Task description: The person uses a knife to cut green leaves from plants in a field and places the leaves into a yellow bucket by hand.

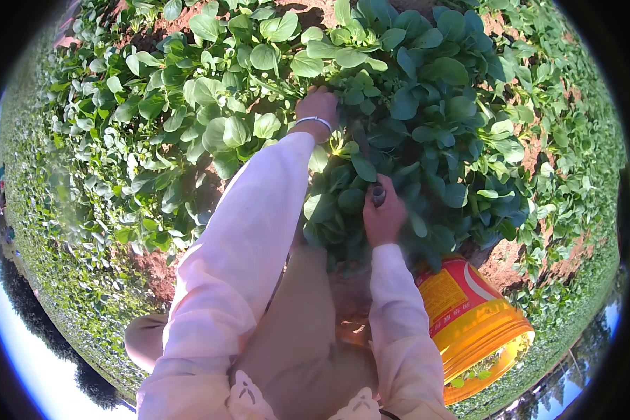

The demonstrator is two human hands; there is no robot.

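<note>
My left hand [318, 110], with a pale band at the wrist, reaches down among leafy green plants [266, 59]. Leaves hide its fingers, so its grip does not show. Closer to me and to the right, my right hand [383, 213] is wrapped round a dark, round tool handle [378, 194] whose end points up toward me. Foliage and shadow cover the rest of the tool, and its kind cannot be made out. Broad, rounded leaves surround both hands.
An orange bucket [476, 325] with a red label lies tipped beside my right forearm, some green leaves in its mouth. Reddish soil [505, 262] shows between the plants. The leafy crop spreads out on both sides. My bent leg [297, 308] is below my arms.
</note>
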